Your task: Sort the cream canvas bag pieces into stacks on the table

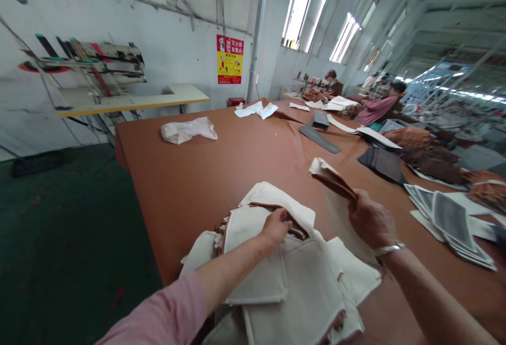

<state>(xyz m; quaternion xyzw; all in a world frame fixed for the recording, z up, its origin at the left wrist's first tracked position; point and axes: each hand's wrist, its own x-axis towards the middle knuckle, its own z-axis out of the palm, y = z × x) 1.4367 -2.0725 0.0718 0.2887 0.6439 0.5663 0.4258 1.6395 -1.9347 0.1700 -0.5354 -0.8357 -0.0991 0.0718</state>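
Observation:
A pile of cream sewn pieces [304, 287], brown along their edges and linings, lies in front of me on the brown-covered table. My left hand [277, 227] rests on top of it, fingers curled into a gap where brown lining shows; they appear pinched on the edge of a cream piece, though the fingertips are partly hidden. To the right of the pile, my right hand [370, 219] is closed around a folded cream-and-brown sewn piece [332, 177], held above the table. Part of that piece hangs down below the fist.
The brown table [190, 176] ends at the left above a green floor. A crumpled plastic bag [190, 130], white scraps [256, 109] and grey panels [319, 138] lie farther off. Stacked dark-and-white panels [454, 224] lie at right. A sewing machine [114, 66] and seated people are beyond.

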